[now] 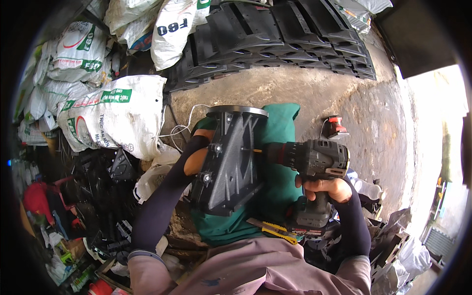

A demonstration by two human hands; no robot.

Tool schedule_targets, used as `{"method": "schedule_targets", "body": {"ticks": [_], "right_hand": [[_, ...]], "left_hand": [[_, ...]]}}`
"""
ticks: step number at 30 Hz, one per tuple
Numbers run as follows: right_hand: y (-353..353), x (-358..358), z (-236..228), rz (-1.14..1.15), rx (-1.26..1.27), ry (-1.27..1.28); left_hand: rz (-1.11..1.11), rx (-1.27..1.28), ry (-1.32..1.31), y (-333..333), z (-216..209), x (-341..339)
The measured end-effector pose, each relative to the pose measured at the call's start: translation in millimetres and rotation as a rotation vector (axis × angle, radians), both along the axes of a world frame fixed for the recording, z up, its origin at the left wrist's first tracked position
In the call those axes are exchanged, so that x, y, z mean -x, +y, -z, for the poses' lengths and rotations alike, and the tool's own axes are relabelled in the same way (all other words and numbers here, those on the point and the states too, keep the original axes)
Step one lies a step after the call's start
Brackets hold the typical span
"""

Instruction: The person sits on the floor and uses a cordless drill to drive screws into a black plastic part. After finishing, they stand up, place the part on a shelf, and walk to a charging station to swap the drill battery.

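"Grip?"
"My right hand clasps the drill, right of centre; my left hand's hold, behind the black part mid-frame, I can't tell."
"Room?"
"Bare floor, upper centre, edged by black panels at top."

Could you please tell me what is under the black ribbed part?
Green fabric shows past its right and lower edges, and the left hand reaches behind its left edge. The black ribbed part covers much of that hand and whatever lies directly beneath.
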State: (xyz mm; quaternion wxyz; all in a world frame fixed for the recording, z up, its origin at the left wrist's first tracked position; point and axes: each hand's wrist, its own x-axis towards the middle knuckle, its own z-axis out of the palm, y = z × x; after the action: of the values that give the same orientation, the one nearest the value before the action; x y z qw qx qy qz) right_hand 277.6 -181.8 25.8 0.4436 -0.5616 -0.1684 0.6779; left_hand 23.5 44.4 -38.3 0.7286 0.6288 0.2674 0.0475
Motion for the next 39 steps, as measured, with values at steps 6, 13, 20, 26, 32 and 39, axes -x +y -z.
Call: {"method": "schedule_targets", "body": {"ticks": [6, 13, 20, 26, 32, 39], "right_hand": [[2.8, 0.1, -0.1, -0.012, 0.018, -0.068], [-0.4, 2.0, 2.4, 0.018, -0.002, -0.075], [-1.4, -2.6, 7.6, 0.009, 0.071, -0.042], [-0.9, 0.0, 6.0, 0.03, 0.023, -0.033], [1.9, 0.4, 2.3, 0.038, 0.053, -0.028], [2.4, 0.2, 1.8, 0.051, 0.072, -0.005]], "left_hand": [[-0.051, -0.063, -0.035, -5.4, 8.2, 2.6], [-0.107, -0.096, -0.144, -7.7, 8.4, 7.8], [-0.137, -0.162, -0.156, -13.3, 4.7, -0.2], [-0.05, -0.041, -0.086, -3.5, 2.0, -0.2], [-0.107, 0.015, 0.004, -6.9, 3.0, 1.3], [-0.093, 0.102, 0.019, -11.2, -3.9, 0.0]]}}
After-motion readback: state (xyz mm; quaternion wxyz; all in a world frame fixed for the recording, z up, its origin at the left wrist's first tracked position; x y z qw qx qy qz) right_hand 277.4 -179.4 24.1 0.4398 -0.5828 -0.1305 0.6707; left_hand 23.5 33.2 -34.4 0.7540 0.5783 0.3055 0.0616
